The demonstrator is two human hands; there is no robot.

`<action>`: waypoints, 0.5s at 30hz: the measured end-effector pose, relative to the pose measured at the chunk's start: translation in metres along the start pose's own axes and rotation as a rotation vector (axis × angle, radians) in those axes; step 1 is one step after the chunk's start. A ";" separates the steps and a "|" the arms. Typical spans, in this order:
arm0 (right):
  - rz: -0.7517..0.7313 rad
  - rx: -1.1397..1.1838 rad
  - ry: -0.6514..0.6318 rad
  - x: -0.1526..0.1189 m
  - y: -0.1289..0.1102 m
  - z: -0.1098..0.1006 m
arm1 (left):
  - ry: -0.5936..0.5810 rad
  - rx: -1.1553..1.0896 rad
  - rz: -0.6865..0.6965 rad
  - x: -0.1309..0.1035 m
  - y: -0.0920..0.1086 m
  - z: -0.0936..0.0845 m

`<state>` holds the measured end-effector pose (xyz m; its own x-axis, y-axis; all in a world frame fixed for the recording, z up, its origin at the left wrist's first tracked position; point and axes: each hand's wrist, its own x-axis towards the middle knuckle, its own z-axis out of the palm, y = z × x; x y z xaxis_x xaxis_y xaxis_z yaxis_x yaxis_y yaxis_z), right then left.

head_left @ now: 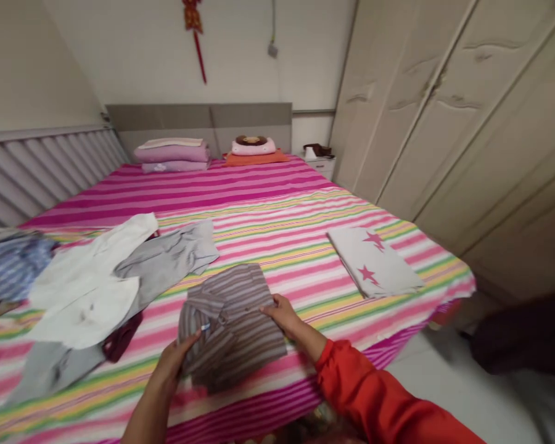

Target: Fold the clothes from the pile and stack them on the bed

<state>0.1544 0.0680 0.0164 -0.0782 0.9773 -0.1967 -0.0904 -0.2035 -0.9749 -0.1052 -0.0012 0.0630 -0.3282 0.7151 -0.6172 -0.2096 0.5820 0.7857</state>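
Observation:
A grey-brown striped shirt (245, 308) lies partly folded on the striped bedspread (300, 246), near the bed's front edge. My left hand (173, 361) grips the shirt's left side, its thumb on top beside a small pale label. At the shirt's right side, my right hand (282, 313) pinches the fabric between thumb and fingers. The undersides of both hands' grips are hidden. Left of the shirt are a grey garment (173, 256) and a white garment (92, 277), which overlap.
A folded pale cloth with pink stars (379, 262) lies on the right. Blue checked clothing (16, 265) is at far left, dark red cloth (123, 336) under the white garment. Folded bedding (171, 153) sits by the headboard (252, 123); wardrobes (425, 105) line the right.

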 end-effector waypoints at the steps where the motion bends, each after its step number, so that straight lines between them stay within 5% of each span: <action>1: 0.010 0.028 -0.008 -0.002 -0.003 -0.001 | -0.058 -0.047 -0.048 -0.006 0.003 0.003; 4: 0.026 0.080 -0.033 -0.013 -0.011 -0.017 | -0.143 -0.116 -0.124 -0.030 0.005 0.018; 8: 0.023 0.069 -0.095 -0.033 -0.030 -0.065 | -0.219 -0.083 -0.100 -0.058 0.005 0.050; 11: -0.004 0.017 -0.113 -0.044 -0.053 -0.116 | -0.340 0.002 -0.063 -0.067 0.012 0.090; 15: -0.066 -0.024 -0.030 -0.049 -0.093 -0.187 | -0.564 0.041 0.024 -0.067 0.037 0.166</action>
<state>0.3528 0.0504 0.0975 -0.1030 0.9863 -0.1289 -0.0727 -0.1367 -0.9879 0.0617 0.0364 0.1271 0.2130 0.8178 -0.5346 -0.1690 0.5698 0.8043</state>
